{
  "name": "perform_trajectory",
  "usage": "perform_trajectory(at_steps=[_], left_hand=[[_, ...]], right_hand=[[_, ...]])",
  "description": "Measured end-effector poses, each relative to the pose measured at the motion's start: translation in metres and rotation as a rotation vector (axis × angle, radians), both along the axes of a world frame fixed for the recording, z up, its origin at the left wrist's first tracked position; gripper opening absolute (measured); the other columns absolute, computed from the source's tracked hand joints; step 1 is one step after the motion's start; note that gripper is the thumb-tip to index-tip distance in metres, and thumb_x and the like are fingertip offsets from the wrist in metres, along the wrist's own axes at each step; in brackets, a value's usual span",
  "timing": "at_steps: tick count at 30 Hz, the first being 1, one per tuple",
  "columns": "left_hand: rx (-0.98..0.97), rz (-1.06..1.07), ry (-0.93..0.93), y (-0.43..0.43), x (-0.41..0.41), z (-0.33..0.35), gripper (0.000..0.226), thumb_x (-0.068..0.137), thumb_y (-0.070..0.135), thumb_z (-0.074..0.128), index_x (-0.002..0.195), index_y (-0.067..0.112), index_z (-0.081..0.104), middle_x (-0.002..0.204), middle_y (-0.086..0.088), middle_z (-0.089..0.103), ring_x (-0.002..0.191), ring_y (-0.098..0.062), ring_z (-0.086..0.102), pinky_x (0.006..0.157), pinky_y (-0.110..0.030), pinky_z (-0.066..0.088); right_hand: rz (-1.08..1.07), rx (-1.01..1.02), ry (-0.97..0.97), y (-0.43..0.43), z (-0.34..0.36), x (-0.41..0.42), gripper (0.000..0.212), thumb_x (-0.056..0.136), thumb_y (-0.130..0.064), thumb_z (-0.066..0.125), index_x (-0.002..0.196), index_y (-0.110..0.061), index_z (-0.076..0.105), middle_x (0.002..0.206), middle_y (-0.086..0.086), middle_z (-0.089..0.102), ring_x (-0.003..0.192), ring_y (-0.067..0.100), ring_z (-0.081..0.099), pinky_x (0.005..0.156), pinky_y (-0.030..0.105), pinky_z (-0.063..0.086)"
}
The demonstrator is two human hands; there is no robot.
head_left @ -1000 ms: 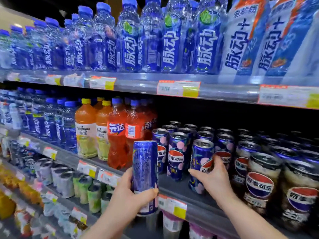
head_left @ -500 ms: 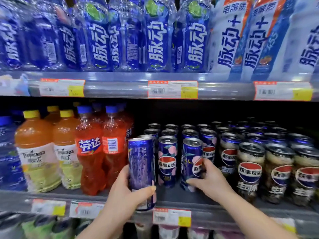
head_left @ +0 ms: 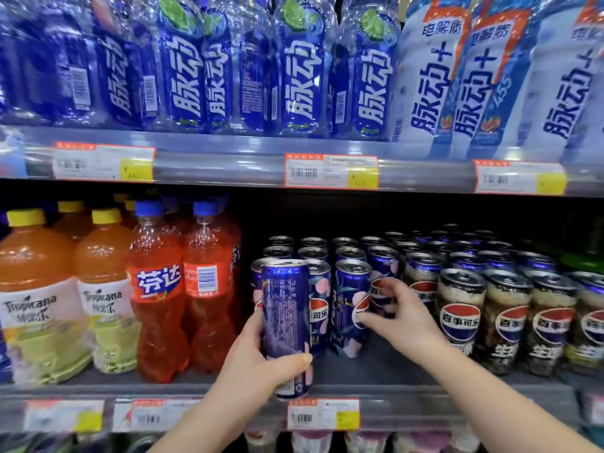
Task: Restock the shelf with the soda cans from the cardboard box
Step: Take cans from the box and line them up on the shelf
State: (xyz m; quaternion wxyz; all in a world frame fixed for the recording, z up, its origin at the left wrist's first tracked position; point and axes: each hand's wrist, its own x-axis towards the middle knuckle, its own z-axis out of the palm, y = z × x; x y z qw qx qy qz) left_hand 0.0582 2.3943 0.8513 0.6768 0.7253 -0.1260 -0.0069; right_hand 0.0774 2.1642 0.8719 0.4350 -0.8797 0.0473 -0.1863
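My left hand (head_left: 248, 371) grips a tall blue soda can (head_left: 286, 308), upright, just in front of the middle shelf's edge (head_left: 425, 410). Rows of matching blue cans with pink flowers (head_left: 313, 253) stand on the shelf behind it. My right hand (head_left: 402, 325) reaches onto the shelf, thumb and fingers pinching the right side of the front can (head_left: 346, 308) of one row, which stands upright on the shelf. The cardboard box is out of view.
Dark Pepsi cans (head_left: 461, 308) fill the shelf to the right. Orange Fanta bottles (head_left: 157, 289) and Tropicana bottles (head_left: 39, 289) stand to the left. Blue drink bottles (head_left: 294, 76) line the shelf above. Price tags (head_left: 323, 415) hang along the edges.
The view has swung left and closer to the cans. My right hand has loosened from a full wrap on the front can to a fingertip pinch. My left hand keeps its can.
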Motion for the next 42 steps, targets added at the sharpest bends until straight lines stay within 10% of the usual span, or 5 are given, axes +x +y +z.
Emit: perform_trajectory(at_steps=[7, 13, 20, 27, 42], left_hand=[[0.01, -0.286, 0.041, -0.05, 0.006, 0.011, 0.059, 0.047, 0.016, 0.078, 0.101, 0.028, 0.057, 0.087, 0.011, 0.075, 0.081, -0.005, 0.07, 0.075, -0.024, 0.053], [0.031, -0.424, 0.084, -0.095, 0.014, 0.016, 0.06, 0.05, 0.011, 0.073, 0.105, 0.027, 0.056, 0.096, 0.004, 0.072, 0.096, -0.016, 0.067, 0.089, -0.031, 0.052], [0.231, -0.303, 0.042, -0.096, 0.023, 0.008, 0.085, 0.035, 0.034, 0.076, 0.115, 0.041, 0.047, 0.106, 0.01, 0.064, 0.1, -0.016, 0.064, 0.094, -0.035, 0.051], [0.459, -0.085, -0.042, -0.045, 0.031, -0.003, 0.019, 0.071, 0.026, 0.078, 0.082, 0.022, 0.063, 0.071, 0.005, 0.063, 0.062, -0.008, 0.055, 0.062, -0.019, 0.043], [0.476, 0.081, -0.13, -0.012, 0.034, -0.003, 0.008, 0.075, 0.016, 0.075, 0.077, 0.018, 0.068, 0.079, -0.006, 0.071, 0.077, -0.021, 0.064, 0.075, -0.03, 0.05]], right_hand=[[0.23, 0.036, -0.178, -0.009, 0.071, -0.027, 0.019, 0.08, -0.029, 0.067, 0.096, -0.033, 0.057, 0.103, -0.003, 0.063, 0.095, 0.015, 0.063, 0.086, 0.027, 0.051], [0.482, -0.252, 0.123, -0.028, 0.089, -0.03, 0.07, 0.059, -0.054, 0.07, 0.119, -0.062, 0.035, 0.139, -0.016, 0.044, 0.121, 0.003, 0.051, 0.105, 0.031, 0.042], [0.334, -0.569, 0.182, -0.033, 0.105, -0.024, 0.077, 0.069, -0.035, 0.078, 0.137, -0.027, 0.042, 0.139, -0.01, 0.045, 0.124, 0.006, 0.044, 0.097, 0.018, 0.034], [0.135, -0.869, 0.285, -0.029, 0.106, -0.005, 0.089, 0.063, -0.051, 0.077, 0.138, -0.021, 0.039, 0.141, -0.001, 0.045, 0.125, 0.018, 0.047, 0.098, 0.025, 0.04], [0.141, -1.101, 0.339, -0.04, 0.106, 0.005, 0.084, 0.065, -0.052, 0.075, 0.136, -0.026, 0.039, 0.141, -0.003, 0.046, 0.124, 0.019, 0.046, 0.098, 0.03, 0.042]])
